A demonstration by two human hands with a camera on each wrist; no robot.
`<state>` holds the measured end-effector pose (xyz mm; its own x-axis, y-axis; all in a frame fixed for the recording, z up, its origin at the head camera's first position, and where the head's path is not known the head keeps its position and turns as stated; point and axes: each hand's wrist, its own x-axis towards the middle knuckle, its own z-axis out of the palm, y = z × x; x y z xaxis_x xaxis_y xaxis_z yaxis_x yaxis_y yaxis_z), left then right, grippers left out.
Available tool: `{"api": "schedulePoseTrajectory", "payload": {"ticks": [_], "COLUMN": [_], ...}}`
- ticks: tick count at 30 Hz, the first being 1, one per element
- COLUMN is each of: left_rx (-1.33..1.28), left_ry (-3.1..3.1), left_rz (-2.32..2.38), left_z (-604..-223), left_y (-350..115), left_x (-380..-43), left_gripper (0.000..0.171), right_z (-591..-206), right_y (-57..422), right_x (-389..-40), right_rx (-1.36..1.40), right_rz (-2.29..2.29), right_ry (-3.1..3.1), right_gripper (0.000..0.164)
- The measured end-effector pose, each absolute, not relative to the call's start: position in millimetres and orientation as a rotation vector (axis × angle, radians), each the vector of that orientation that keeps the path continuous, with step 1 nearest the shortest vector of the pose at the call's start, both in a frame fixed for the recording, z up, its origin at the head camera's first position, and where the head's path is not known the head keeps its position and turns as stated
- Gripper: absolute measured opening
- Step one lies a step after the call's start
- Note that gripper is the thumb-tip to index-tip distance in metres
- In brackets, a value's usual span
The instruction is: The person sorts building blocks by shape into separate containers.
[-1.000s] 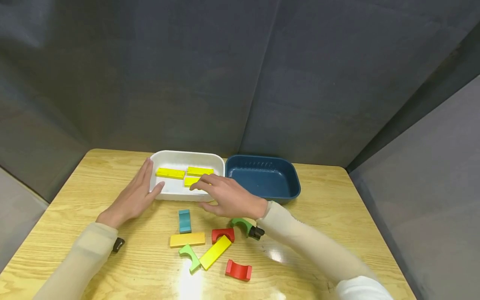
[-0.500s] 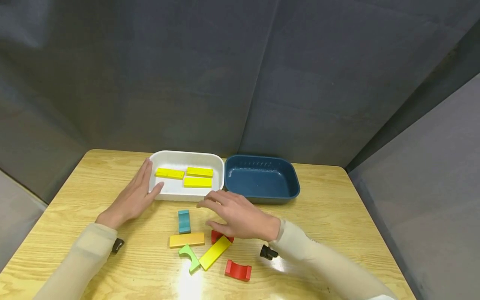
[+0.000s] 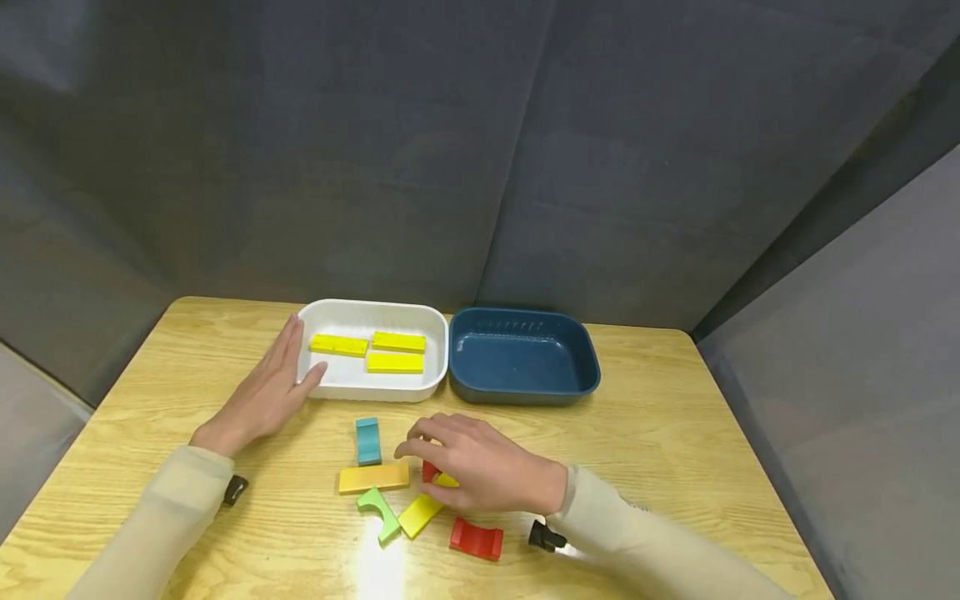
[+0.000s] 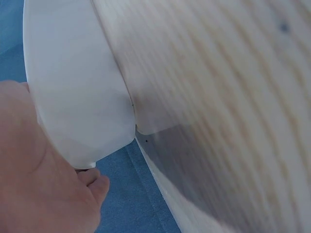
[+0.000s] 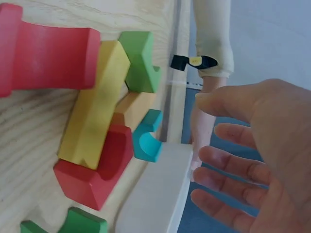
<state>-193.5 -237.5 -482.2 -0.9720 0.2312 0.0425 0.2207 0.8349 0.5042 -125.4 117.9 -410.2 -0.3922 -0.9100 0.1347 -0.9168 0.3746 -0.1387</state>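
Note:
My left hand (image 3: 266, 379) rests against the left end of a white plastic bin (image 3: 438, 379), its thumb at the front rim. Three yellow planks (image 3: 395, 363) lie inside. My right hand (image 3: 487, 462) hovers over loose blocks with fingers loosely bent and nothing between them. Partly hidden below it are a red arch block (image 5: 87, 179) and a yellow plank (image 3: 420, 515), one end propped on the arch. Around them lie a light green arch (image 3: 381, 515), an orange-yellow plank (image 3: 373, 478), a teal arch (image 3: 367, 442) and a second red arch (image 3: 476, 540).
A dark blue bin (image 3: 525, 396) stands right beside the white one, with no block visible in it. A darker green arch (image 5: 82, 222) shows at the bottom of the right wrist view. Grey cloth (image 3: 360, 167) hangs behind the wooden table (image 3: 675, 417).
My right hand has drawn back from above the white bin towards the loose blocks, now over the red arch and yellow plank. My left hand has stayed at the bin.

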Motion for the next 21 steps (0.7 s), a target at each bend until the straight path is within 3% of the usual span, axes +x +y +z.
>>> {"api": "schedulePoseTrajectory", "payload": {"ticks": [21], "left_rx": [0.371], "left_ry": [2.99], "left_rz": [0.834], "left_z": [-482], "left_y": [-238], "left_x": [-193], "left_gripper": [0.092], "right_z": [-442], "right_y": [112], "right_x": [-112], "right_rx": [1.831], "right_rz": [0.078], "right_ry": [-2.625], "right_gripper": [0.043]}}
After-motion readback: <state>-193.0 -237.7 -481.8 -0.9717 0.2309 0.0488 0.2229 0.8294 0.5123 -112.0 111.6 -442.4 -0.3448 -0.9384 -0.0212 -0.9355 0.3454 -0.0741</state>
